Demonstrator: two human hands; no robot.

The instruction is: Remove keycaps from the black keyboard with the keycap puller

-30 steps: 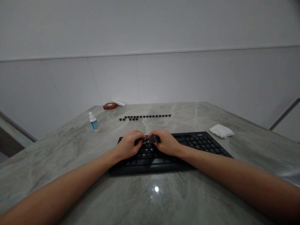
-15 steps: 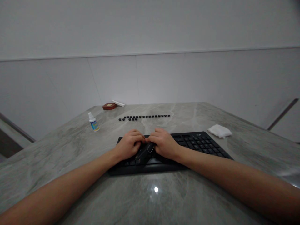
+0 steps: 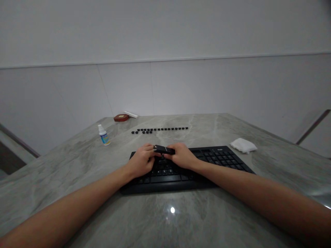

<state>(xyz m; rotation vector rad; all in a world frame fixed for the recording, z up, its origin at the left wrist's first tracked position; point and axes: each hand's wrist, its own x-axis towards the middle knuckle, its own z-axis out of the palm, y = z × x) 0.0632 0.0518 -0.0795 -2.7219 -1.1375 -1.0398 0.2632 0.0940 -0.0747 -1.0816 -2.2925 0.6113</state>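
A black keyboard (image 3: pixel 165 178) lies before me on the marbled table, with both hands over its left half. My right hand (image 3: pixel 182 155) is closed on a slim black tool (image 3: pixel 164 149) with a pale line on its side and a metallic-looking tip pointing left. The tool is held nearly level, just above the keys. My left hand (image 3: pixel 141 160) rests at the keyboard's upper left, fingers curled together by the tool's tip; whatever they pinch is hidden. Behind the keyboard, several loose black keycaps (image 3: pixel 166 129) stand in two rows, the nearer one shorter.
A small white spray bottle (image 3: pixel 104 135) with a blue and yellow label stands at the left. A reddish-brown case (image 3: pixel 121 117) and a white strip (image 3: pixel 131 114) lie at the back left. A folded white cloth (image 3: pixel 243 145) sits right of the keyboard. A wall (image 3: pixel 181 86) rises behind the table.
The black tool has swung up from slanting across the keys to nearly level, its tip now by my left fingers. Keys beneath it have come into view. My left hand has hardly moved.
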